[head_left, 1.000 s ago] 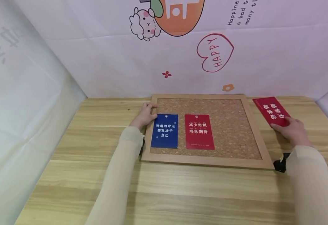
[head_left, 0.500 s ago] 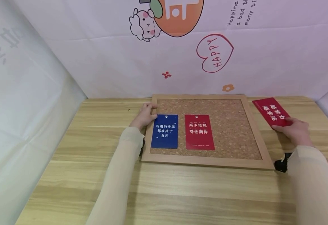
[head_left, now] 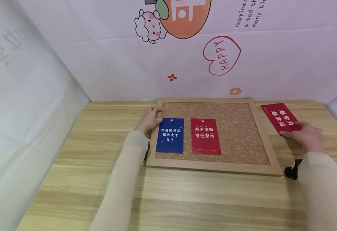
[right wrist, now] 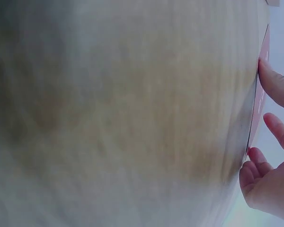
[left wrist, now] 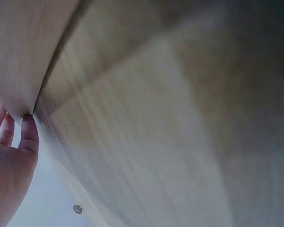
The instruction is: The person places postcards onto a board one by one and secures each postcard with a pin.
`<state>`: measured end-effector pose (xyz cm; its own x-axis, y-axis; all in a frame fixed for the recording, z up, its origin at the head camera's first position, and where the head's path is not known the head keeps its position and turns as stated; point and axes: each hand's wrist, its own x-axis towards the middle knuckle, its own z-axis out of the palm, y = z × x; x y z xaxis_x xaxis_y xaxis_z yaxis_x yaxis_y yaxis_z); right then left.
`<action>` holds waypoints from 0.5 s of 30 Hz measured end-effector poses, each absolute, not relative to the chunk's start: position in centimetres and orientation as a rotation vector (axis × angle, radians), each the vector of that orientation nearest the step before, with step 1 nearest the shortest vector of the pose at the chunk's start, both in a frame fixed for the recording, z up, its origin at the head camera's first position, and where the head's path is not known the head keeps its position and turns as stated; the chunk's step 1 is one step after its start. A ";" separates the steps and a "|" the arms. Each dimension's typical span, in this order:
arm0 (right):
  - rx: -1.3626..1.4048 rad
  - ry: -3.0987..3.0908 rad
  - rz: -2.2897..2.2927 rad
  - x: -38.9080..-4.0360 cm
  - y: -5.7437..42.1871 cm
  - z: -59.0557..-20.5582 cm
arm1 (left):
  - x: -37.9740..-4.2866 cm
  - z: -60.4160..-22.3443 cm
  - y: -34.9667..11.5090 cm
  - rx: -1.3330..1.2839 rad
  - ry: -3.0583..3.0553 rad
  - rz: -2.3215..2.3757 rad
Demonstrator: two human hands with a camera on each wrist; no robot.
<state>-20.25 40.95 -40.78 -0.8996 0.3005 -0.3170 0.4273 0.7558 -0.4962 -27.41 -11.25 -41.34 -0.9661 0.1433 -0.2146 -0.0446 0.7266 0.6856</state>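
Note:
A wood-framed cork board point(head_left: 237, 134) lies on the table. My left hand point(head_left: 150, 119) holds the left side of its frame, fingers bent at the edge. In the left wrist view that hand point(left wrist: 12, 165) has its fingertips right at the frame's edge. Two cards are pinned to the cork: a blue card point(head_left: 169, 146) by the left hand and a red card point(head_left: 206, 146) nearer the middle. Right of the board, my right hand point(head_left: 307, 133) holds a loose red card point(head_left: 276, 112) by its near end. The right wrist view shows the thumb and fingers of this hand point(right wrist: 274, 175) along the card's edge.
The wooden table point(head_left: 203, 199) extends in front of the board and to both sides. A white printed cloth point(head_left: 122, 70) hangs directly behind, with more white cloth point(head_left: 26, 112) at the left. A black strap point(head_left: 292, 171) shows at the right wrist.
The right hand has shifted slightly to the right and the loose red card has come a little toward me. My left hand stays on the frame.

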 end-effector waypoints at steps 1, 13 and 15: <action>0.574 2.739 -0.845 -20.2 41.0 -40.8 | -27.4 -41.4 -11.2 0.078 2.679 1.075; 0.535 2.781 -0.853 -19.7 41.5 -40.8 | -27.3 -41.4 -11.2 0.086 2.688 1.090; 0.523 2.788 -0.834 -19.6 41.6 -40.8 | -27.3 -41.4 -11.2 0.086 2.687 1.091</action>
